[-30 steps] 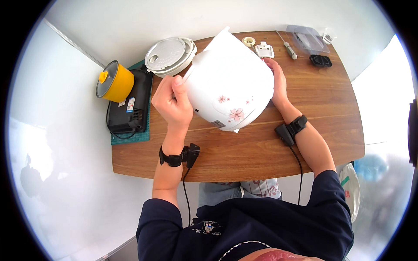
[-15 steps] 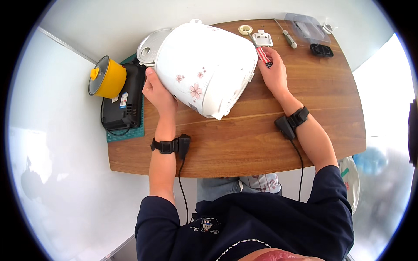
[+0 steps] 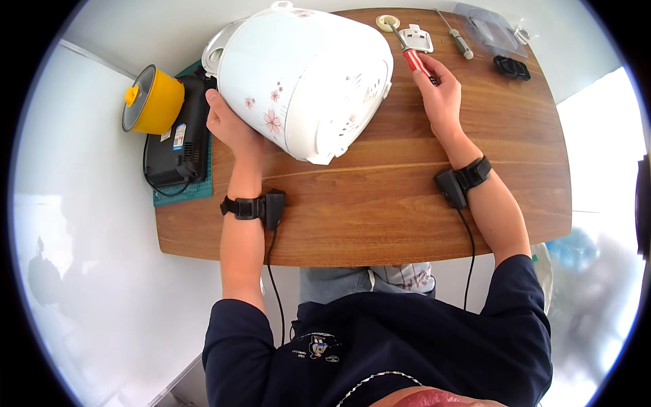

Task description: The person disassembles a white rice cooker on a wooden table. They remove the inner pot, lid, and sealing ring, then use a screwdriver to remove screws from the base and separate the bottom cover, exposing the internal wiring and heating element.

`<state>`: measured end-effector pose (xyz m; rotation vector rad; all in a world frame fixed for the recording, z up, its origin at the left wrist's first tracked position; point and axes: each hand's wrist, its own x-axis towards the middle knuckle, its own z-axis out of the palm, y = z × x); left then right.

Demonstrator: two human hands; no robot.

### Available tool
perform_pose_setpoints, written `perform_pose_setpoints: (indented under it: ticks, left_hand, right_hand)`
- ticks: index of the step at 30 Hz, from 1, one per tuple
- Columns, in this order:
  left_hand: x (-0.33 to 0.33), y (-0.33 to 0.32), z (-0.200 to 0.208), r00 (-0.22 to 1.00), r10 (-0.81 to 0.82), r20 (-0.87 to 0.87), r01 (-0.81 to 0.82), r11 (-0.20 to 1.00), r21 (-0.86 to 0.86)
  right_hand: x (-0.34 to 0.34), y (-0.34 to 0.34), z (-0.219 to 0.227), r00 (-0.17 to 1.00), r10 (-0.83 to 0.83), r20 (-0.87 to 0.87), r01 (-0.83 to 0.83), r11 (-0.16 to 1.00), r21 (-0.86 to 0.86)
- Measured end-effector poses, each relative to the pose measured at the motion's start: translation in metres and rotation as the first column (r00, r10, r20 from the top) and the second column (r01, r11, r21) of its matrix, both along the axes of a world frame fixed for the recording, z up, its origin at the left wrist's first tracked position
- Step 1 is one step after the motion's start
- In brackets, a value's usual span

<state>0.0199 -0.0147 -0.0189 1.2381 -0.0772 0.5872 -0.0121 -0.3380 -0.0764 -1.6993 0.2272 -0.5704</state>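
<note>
White flowery appliance (image 3: 298,74): tilted, upper middle of the frame, blocking most of a pale round lid (image 3: 213,55)
Left hand (image 3: 234,127): on its left side, fingers hidden, can't tell how tight
Right hand (image 3: 443,96): wrapped round a red-striped screwdriver (image 3: 413,60)
Upper right clutter: tape ring (image 3: 381,21), white bracket (image 3: 422,42), grey screwdriver (image 3: 464,47), clear tray (image 3: 489,30), black part (image 3: 512,67)
Left side: yellow pot (image 3: 161,102) on a black box (image 3: 178,161), green mat (image 3: 182,195) underneath

bright all over here, strongest at the right, where the edge of view bleaches to pure white! glare blotches the glossy left wall (image 3: 74,285), with murky reflections in it. the white appliance (image 3: 298,74) gleams pale, its flower prints reading crisp. shadows are soft and faint, the counter (image 3: 380,224) bows under fisheye bend, and black swallows the corners.
</note>
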Motion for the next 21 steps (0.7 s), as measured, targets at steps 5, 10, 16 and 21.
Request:
perform_pose_setpoints:
  ticks: [5, 10, 16, 21]
  left_hand:
    - [0.004, 0.001, -0.007, 1.000, 0.000, 0.024, 0.002, 0.998, -0.065]
    - [0.009, 0.005, -0.021, 1.000, 0.018, 0.013, -0.017, 0.998, -0.061]
    - [0.009, 0.008, -0.035, 0.997, 0.075, 0.016, -0.076, 0.996, 0.046]
    - [0.003, 0.001, -0.032, 0.998, 0.067, 0.006, -0.067, 0.997, 0.039]
  right_hand:
    - [-0.001, -0.005, 0.000, 0.995, 0.096, 0.005, -0.095, 0.982, 0.164]
    - [0.001, -0.008, 0.001, 0.992, 0.107, 0.061, -0.121, 0.935, 0.333]
    - [-0.001, -0.019, 0.004, 0.976, 0.189, 0.108, -0.218, 0.838, 0.500]
    - [-0.001, -0.026, 0.012, 0.943, 0.286, 0.170, -0.324, 0.678, 0.660]
